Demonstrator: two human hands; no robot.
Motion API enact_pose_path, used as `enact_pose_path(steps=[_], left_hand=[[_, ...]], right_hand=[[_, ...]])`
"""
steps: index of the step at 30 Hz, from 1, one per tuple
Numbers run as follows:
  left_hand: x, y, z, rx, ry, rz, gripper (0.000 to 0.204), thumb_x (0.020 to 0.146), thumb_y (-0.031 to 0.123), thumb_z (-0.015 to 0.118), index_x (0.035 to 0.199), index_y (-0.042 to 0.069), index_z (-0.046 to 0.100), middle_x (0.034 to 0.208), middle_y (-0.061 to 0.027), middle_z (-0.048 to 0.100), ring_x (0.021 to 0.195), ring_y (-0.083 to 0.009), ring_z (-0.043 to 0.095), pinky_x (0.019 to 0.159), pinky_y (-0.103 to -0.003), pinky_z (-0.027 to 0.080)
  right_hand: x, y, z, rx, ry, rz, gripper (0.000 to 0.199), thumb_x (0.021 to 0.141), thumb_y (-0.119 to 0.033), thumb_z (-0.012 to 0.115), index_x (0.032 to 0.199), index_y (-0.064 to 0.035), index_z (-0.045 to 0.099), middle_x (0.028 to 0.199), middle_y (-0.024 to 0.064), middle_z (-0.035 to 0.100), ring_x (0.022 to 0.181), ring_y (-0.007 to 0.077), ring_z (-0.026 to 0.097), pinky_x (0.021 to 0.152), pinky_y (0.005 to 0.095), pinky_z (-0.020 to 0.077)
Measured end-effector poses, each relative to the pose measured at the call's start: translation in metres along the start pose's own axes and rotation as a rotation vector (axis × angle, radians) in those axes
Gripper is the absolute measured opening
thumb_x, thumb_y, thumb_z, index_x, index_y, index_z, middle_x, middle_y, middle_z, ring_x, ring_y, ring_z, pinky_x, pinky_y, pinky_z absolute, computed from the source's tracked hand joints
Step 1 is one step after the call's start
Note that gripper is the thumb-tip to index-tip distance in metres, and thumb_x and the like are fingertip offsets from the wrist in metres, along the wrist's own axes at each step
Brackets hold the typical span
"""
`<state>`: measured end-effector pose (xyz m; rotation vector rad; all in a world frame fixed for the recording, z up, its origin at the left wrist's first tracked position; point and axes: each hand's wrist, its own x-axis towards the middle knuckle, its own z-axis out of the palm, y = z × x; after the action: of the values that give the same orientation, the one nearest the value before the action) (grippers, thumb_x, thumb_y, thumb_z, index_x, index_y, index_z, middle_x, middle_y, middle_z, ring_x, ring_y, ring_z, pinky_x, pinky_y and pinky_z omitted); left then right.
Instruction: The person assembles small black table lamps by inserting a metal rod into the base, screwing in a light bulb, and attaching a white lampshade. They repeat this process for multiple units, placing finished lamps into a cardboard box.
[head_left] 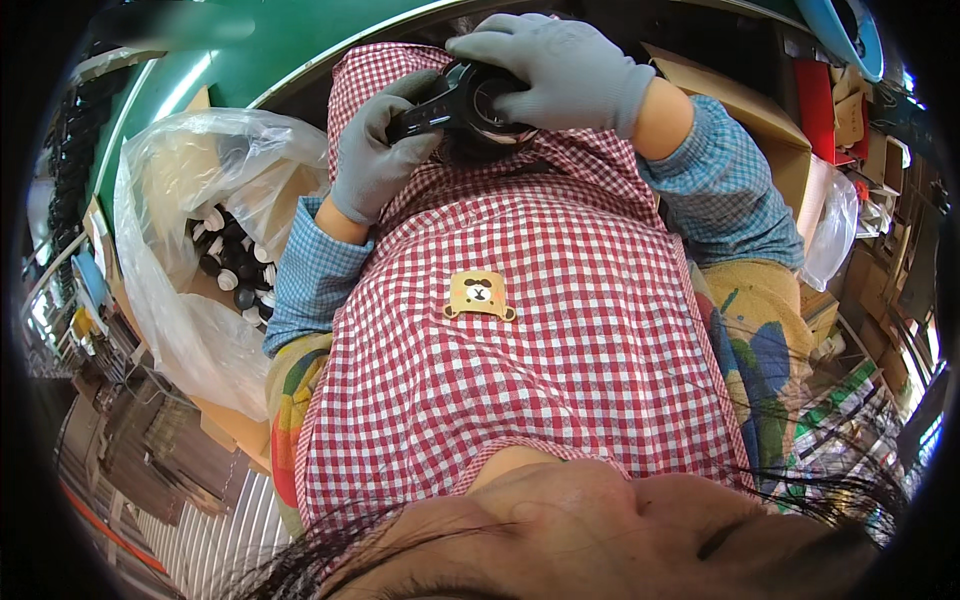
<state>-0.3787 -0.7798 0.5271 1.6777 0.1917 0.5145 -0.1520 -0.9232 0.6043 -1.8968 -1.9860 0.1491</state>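
Observation:
Over my lap I hold a glossy black round part with a stubby handle (455, 112), made of what looks like plastic. My left hand (375, 150), in a grey glove, is closed round the handle side. On the other side, my grey-gloved right hand (560, 75) grips the round body, its thumb at the ring-like opening and its fingers over the far edge. The underside of the part is hidden against my red-and-white checked apron (500, 370). To my left, several small black and white knob-like pieces (238, 262) lie in a clear plastic bag (190, 335) lining a cardboard box.
A green worktop (290, 35) with a pale edge runs across the far side. At my right stands an open cardboard box (735, 105), with a red box (815, 105) behind it. Something blue and curved (850, 45) shows at the far right. Cartons are stacked along the right.

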Motion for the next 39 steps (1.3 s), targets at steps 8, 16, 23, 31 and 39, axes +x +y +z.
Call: enact_pose_path(steps=[8,16,23,31,39], left_hand=[[0.007,0.000,0.009,0.049,0.004,-0.015,0.021,0.091,0.003,0.072,0.108,-0.002,0.061,0.148,-0.0218,0.055,0.131,-0.0259,0.058,0.110,-0.037,0.048],[0.011,0.004,0.009,0.041,0.011,-0.078,0.022,0.091,0.003,0.072,0.109,-0.002,0.060,0.147,-0.0198,0.057,0.129,-0.0234,0.059,0.109,-0.036,0.048],[0.000,0.000,0.005,0.098,0.045,0.017,0.022,0.091,0.000,0.070,0.110,-0.002,0.059,0.150,-0.0237,0.053,0.133,-0.0268,0.056,0.110,-0.038,0.046],[-0.002,0.012,0.014,0.131,0.027,0.004,0.026,0.090,0.004,0.072,0.110,-0.002,0.058,0.149,-0.0262,0.052,0.136,-0.0308,0.055,0.113,-0.040,0.043],[-0.002,-0.009,0.011,0.140,0.008,0.047,0.023,0.093,0.011,0.073,0.107,0.001,0.058,0.151,-0.0239,0.052,0.137,-0.0301,0.053,0.113,-0.041,0.042]], right_hand=[[0.027,-0.010,0.009,-0.229,-0.176,0.101,0.039,0.083,-0.023,0.076,0.118,-0.0088,0.066,0.119,0.0161,0.066,0.112,0.0334,0.067,0.095,0.0444,0.0551],[0.024,0.000,-0.001,-0.174,-0.167,-0.010,0.024,0.084,-0.015,0.067,0.106,-0.0059,0.063,0.100,0.0174,0.067,0.094,0.0354,0.070,0.082,0.0445,0.0570],[-0.026,0.010,-0.030,0.177,0.044,-0.171,0.056,0.072,-0.039,0.088,0.116,-0.0100,0.068,0.142,0.0183,0.058,0.129,0.0363,0.058,0.108,0.0455,0.0486],[-0.045,-0.021,0.014,-0.127,0.018,0.093,0.041,0.069,-0.028,0.082,0.107,-0.0156,0.079,0.159,0.0116,0.040,0.143,0.0351,0.041,0.116,0.0461,0.0362],[-0.045,-0.029,0.025,-0.105,0.053,0.130,0.035,0.067,-0.024,0.081,0.101,-0.0152,0.079,0.152,0.0128,0.047,0.135,0.0331,0.048,0.113,0.0454,0.0393]])
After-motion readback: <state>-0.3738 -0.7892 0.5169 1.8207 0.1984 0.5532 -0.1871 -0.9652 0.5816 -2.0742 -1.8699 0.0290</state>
